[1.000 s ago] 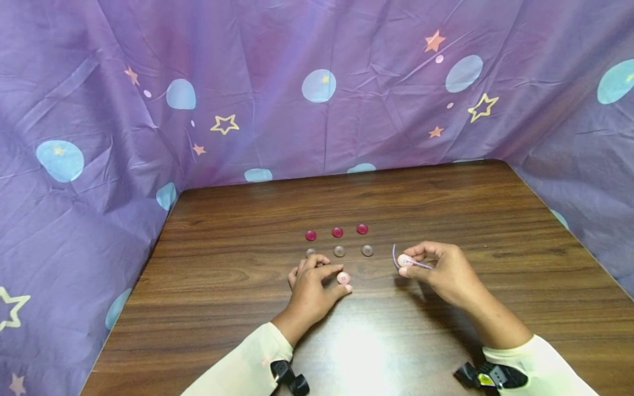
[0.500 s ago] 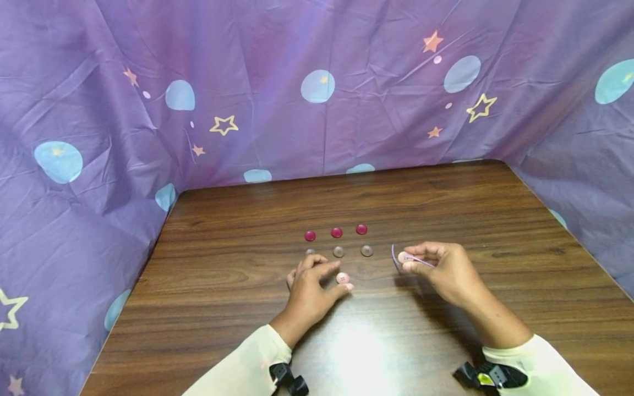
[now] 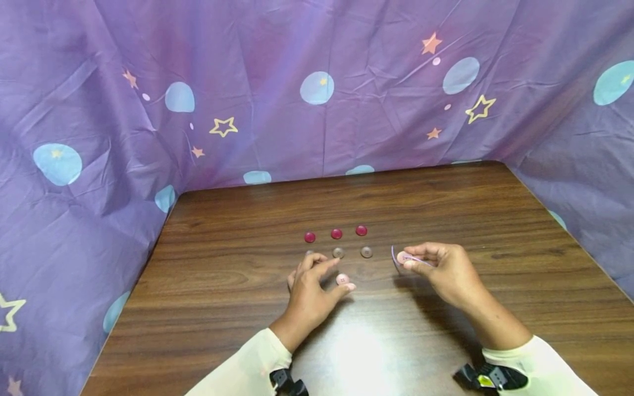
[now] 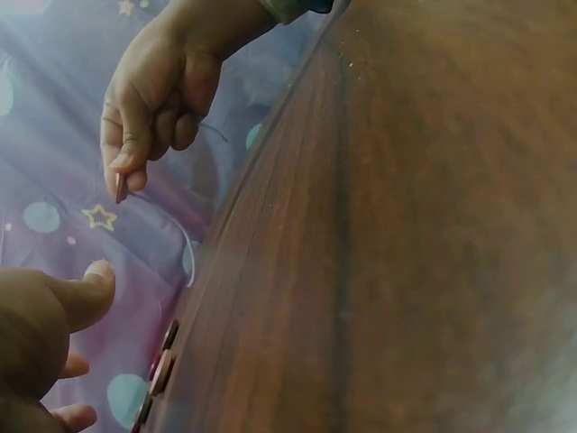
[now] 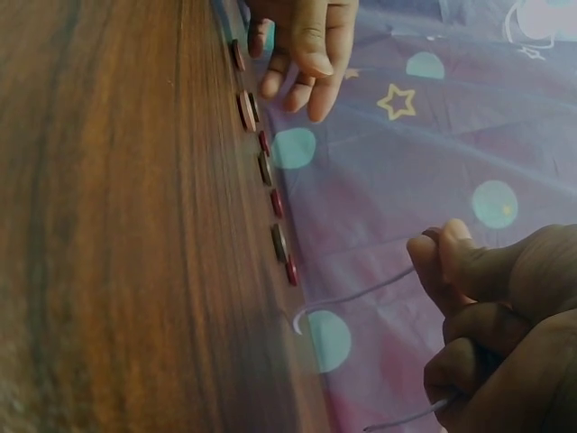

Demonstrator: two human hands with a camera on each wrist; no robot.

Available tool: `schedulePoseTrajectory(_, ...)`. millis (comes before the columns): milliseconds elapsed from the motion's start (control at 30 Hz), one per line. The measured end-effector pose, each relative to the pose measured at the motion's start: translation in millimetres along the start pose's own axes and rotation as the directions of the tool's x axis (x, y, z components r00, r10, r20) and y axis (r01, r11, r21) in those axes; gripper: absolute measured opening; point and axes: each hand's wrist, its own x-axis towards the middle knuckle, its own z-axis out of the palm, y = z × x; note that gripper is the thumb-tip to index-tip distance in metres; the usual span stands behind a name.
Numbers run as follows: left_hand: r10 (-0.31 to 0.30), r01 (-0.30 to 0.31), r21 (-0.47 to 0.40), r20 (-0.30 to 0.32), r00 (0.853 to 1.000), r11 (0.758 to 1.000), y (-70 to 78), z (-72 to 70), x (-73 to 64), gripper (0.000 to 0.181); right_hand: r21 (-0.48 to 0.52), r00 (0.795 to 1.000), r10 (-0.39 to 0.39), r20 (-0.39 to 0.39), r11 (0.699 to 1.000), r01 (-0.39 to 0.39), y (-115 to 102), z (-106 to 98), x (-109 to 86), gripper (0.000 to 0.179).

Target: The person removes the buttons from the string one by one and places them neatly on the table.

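Note:
My right hand (image 3: 448, 272) pinches a pale pink button (image 3: 403, 257) between thumb and fingertips, held above the table. A thin purple string (image 5: 356, 293) hangs from that button, and its other end (image 5: 406, 419) comes out beneath the curled fingers. To the left, my left hand (image 3: 312, 286) hovers with thumb and index finger spread on either side of another pink button (image 3: 343, 280), which lies on the wood. Behind it lie grey-brown buttons (image 3: 366, 252); the leftmost is partly covered by the left fingers. The right wrist view shows a further button (image 5: 237, 54) below the left hand.
Three dark red buttons (image 3: 337, 234) form a row behind the grey-brown ones. The brown wooden table (image 3: 238, 220) ends at a purple curtain (image 3: 272, 121) printed with stars and spots, at the back and both sides.
The button in my right hand has tilted and risen slightly, with the thumb shifting along it. My left thumb and index finger have barely moved around the pink button on the table.

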Motion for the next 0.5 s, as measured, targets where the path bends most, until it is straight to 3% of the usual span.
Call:
schedulePoseTrajectory(300, -0.036, 0.039, -0.034, 0.08, 0.996, 0.999, 30.4, -13.0, 2.7, 0.065, -0.008, 0.998, -0.048, -0.046, 0.999, 0.048, 0.5, 0.8, -2.3, 0.02)
schedulePoseTrajectory(500, 0.014, -0.01, -0.05, 0.073, 0.997, 0.999, 37.5, -9.9, 4.7, 0.063, 0.022, 0.994, -0.072, -0.084, 0.997, 0.075, -0.3, 2.3, -1.4, 0.017)
